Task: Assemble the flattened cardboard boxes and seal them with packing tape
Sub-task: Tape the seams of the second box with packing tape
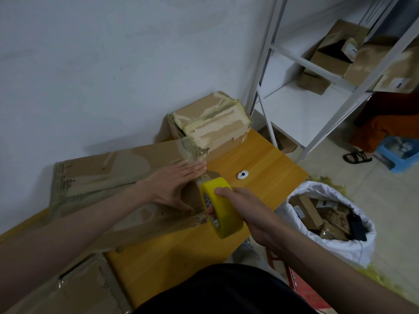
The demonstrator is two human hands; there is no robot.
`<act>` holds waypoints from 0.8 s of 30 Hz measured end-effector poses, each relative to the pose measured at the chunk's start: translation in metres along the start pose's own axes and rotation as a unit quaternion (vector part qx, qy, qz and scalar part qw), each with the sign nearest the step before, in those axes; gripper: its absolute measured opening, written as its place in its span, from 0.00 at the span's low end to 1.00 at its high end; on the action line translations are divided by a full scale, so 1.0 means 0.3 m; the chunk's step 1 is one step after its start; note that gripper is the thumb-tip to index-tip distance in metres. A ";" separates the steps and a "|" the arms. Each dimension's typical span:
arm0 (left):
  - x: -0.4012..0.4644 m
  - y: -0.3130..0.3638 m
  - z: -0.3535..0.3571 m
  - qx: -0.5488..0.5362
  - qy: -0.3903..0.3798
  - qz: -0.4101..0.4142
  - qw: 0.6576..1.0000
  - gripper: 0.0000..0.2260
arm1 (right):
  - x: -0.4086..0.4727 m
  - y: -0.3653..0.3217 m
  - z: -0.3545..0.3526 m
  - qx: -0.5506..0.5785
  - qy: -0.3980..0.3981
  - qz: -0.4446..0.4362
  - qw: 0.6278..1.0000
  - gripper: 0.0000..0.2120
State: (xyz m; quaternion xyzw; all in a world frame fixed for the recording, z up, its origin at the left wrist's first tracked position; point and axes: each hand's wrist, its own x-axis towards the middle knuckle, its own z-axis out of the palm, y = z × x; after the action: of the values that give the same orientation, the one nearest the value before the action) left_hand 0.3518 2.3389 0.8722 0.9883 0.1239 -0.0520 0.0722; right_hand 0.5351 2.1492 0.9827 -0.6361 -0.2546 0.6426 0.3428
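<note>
A long worn cardboard box (108, 175) lies on the wooden table (260, 168), its right end toward the middle. My left hand (174, 184) lies flat with straight fingers on the box's top near that right end. My right hand (238, 207) grips a yellow roll of packing tape (223, 209) just off the box's right end, and a strip of tape runs from the roll up to the box edge under my left fingers. A smaller taped box (210, 120) stands at the table's back by the wall.
A small white object (243, 174) lies on the table right of the hands. Another flat cardboard piece (68, 288) sits at the lower left. A white sack (328, 214) of cardboard scraps stands on the floor at right. White shelving (317, 71) holds boxes behind.
</note>
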 end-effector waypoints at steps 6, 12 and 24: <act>0.006 0.029 0.024 -0.019 0.014 -0.027 0.999 0.51 | 0.015 0.017 -0.003 0.000 -0.003 0.004 1.000 0.17; 0.054 0.032 0.029 -0.059 0.052 -0.052 0.996 0.46 | 0.060 -0.009 -0.022 0.014 0.017 -0.009 1.000 0.14; 0.083 0.019 0.030 0.035 -0.013 -0.071 0.997 0.43 | 0.066 0.093 -0.080 0.001 0.063 0.017 0.998 0.22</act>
State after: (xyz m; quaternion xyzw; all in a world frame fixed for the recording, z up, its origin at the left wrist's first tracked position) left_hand 0.3764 2.3378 0.8610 0.9782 0.1906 -0.0740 0.0358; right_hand 0.5566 2.1439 0.9472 -0.6794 -0.2209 0.6072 0.3479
